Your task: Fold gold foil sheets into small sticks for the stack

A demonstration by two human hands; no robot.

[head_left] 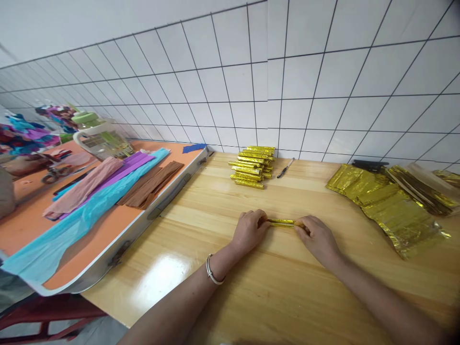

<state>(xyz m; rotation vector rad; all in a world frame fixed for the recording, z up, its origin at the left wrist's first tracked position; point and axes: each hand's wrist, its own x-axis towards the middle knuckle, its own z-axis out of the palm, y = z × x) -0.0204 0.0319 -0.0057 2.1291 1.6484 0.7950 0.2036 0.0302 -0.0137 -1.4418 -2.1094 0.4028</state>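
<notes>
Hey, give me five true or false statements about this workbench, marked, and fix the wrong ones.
1. The left hand and right hand hold opposite ends of a thin gold strip. True.
2. The pen lies on the orange surface. False: it lies on the wooden table, beside the pile of gold rolls.
3. The pile of gold rolls sits near the tiled wall. True.
4. The bracelet is on the right wrist. False: it is on the left wrist.
5. The folded brown material lies on the orange surface. True.
</notes>
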